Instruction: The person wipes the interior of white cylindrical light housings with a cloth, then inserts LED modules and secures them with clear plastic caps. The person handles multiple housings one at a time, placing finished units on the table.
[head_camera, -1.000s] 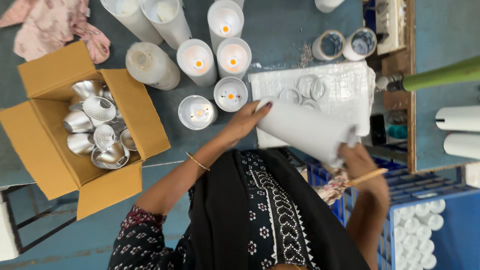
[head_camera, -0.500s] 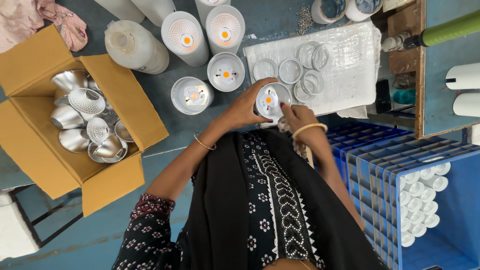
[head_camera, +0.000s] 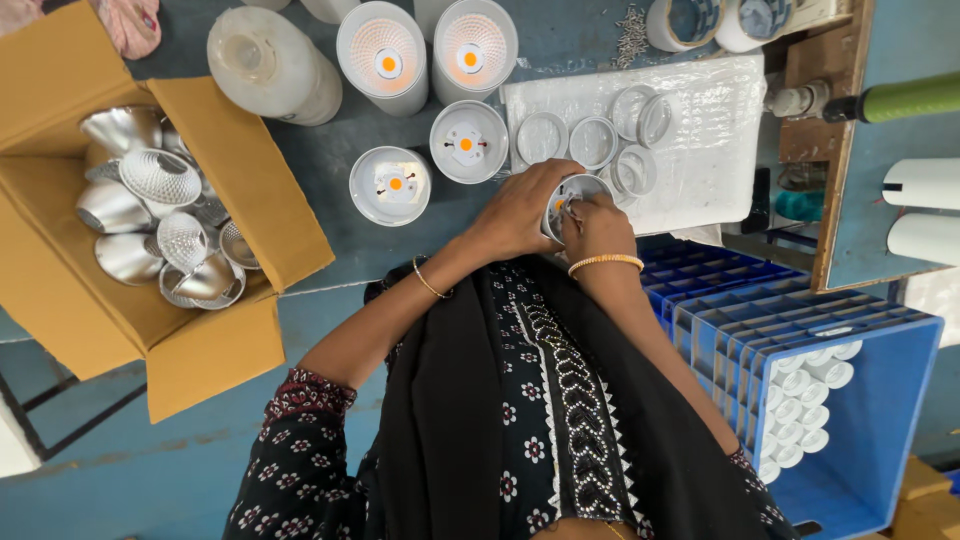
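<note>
A dark blue-grey table (head_camera: 330, 215) carries white cylindrical lamp housings (head_camera: 392, 185) just left of the fingers (head_camera: 545, 195), and a clear plastic sheet (head_camera: 720, 130) of round lenses beyond them.

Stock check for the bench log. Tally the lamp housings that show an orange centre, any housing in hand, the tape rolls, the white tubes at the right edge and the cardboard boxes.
Open housings on the table, orange centre showing: 4
Held housing, in the left hand, right hand at its mouth: 1
Tape rolls: 2
White tubes: 2
Cardboard box: 1
Total: 10
</note>
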